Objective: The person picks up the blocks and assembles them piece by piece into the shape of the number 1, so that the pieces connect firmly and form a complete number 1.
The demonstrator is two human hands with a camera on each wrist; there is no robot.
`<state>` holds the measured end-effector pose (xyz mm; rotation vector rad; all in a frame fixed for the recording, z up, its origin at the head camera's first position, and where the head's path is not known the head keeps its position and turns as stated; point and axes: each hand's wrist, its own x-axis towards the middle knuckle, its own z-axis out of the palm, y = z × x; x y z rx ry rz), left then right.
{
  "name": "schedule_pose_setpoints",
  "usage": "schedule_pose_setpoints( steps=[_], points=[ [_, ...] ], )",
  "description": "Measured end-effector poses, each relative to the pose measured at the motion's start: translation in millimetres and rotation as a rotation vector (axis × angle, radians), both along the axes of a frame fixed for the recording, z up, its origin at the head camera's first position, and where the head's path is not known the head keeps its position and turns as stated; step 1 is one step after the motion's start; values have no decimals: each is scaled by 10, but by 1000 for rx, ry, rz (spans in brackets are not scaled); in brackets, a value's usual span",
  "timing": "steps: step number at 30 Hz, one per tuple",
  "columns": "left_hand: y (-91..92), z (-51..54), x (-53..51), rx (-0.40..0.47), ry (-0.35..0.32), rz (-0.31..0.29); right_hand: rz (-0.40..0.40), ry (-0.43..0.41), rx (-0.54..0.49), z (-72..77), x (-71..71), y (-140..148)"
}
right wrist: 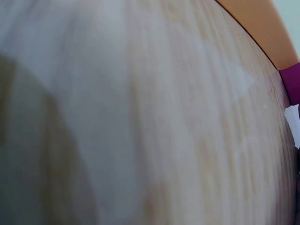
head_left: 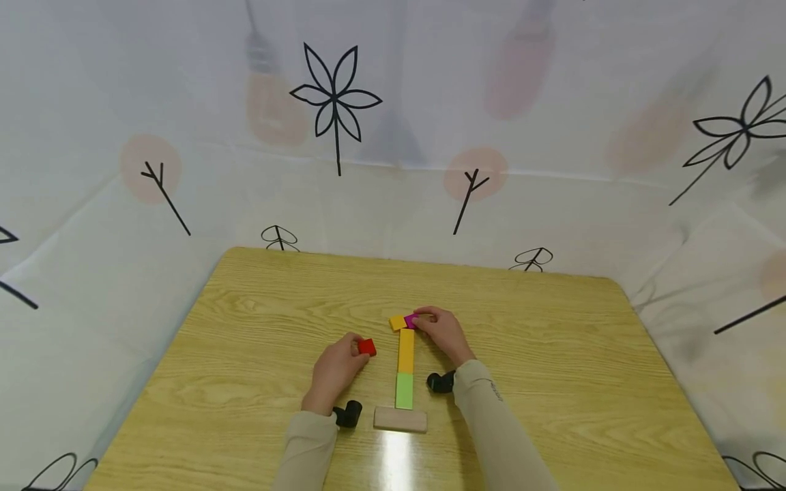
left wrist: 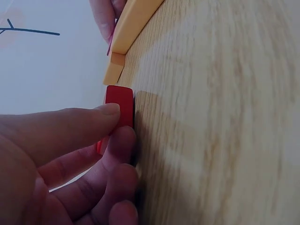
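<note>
Between thumb and fingers my left hand (head_left: 336, 368) pinches a red block (head_left: 367, 347), low over the table and left of the block column. In the left wrist view the red block (left wrist: 120, 104) shows close up, its lower part hidden by fingers. My right hand (head_left: 443, 333) has thumb and fingertips on a magenta block (head_left: 411, 321), at the column's far end. Beside it, on the left, lies a small yellow-orange block (head_left: 397, 323). A long orange block (head_left: 406, 351) runs from these toward a light green block (head_left: 404, 391). The right wrist view catches only an edge of the magenta block (right wrist: 291, 84).
A plain wooden block (head_left: 400, 419) lies crosswise at the near end of the column. All the blocks are on a wood-grain table (head_left: 552, 382). Behind it hangs a white cloth (head_left: 393, 204) with flower and twig prints. Black wrist cameras (head_left: 348, 414) sit at both wrists.
</note>
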<state>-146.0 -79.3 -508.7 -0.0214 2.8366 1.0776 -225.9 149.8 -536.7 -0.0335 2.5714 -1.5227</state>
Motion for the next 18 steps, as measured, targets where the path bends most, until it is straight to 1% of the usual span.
schedule_pose_setpoints(
  steps=[7, 12, 18],
  points=[
    [41, -12, -71, -30, 28, -13, -3, 0, 0, -6, 0, -6],
    [66, -8, -99, -34, 25, -2, -3, -2, -2, -7, -3, -5],
    [98, -6, -152, -42, 0, 6, -5, -14, -2, -5, -3, -2]
  ],
)
